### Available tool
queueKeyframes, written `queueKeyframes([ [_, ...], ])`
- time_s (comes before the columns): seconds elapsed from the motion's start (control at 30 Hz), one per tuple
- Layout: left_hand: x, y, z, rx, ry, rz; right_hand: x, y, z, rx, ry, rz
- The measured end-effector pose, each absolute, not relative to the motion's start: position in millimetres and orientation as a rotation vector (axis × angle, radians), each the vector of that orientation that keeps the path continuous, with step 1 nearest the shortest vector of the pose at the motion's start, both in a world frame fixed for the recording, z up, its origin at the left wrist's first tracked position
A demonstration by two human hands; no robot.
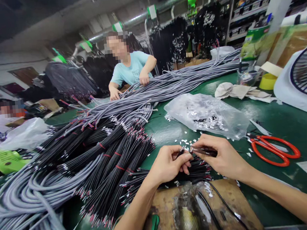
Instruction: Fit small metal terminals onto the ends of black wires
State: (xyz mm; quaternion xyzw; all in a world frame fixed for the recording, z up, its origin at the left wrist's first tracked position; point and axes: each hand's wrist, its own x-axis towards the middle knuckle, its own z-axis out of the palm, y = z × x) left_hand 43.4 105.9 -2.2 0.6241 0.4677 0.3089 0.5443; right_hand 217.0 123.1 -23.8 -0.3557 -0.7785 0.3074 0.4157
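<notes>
Above the near edge of the green table my two hands almost meet. My left hand (171, 164) is closed, pinching the end of a thin black cable (183, 150) between thumb and fingers. Closed round a dark, slim hand tool (206, 151), perhaps tweezers, my right hand (222, 155) brings its tip close to that cable end. Whether the tip touches the cable is too small to tell. Beneath my hands lies a bundle of short black cables (199, 172) with red and silver ends. Small silver metal pieces (184, 141) are scattered just beyond my fingers.
A stained wooden board (226, 198) with a metal fixture (189, 218) sits in front of me. Red-handled scissors (275, 150) and a white fan (288, 80) are right. A plastic bag (210, 113) holds metal pieces. Grey cables (172, 84) stretch toward a person opposite.
</notes>
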Motion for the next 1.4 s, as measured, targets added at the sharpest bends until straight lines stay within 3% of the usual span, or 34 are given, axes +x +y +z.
queueKeyframes([
  [0.3, 48, 105, -18, 1.585, 1.075, 0.891, 213, 130, -31, -1.064, -1.815, 1.127],
  [0.47, 45, 104, -6, 1.554, 1.174, 1.095, 213, 128, -26, -1.204, -1.957, 0.678],
  [0.7, 45, 108, 3, 1.558, 1.199, 0.956, 241, 135, -6, -1.158, -1.731, -0.105],
  [1.03, 48, 109, -10, 1.514, 1.283, 0.846, 223, 128, -20, -0.933, -1.957, 0.496],
  [1.4, 49, 108, -10, 1.566, 1.352, 0.883, 223, 124, -19, -0.932, -1.934, 0.600],
])
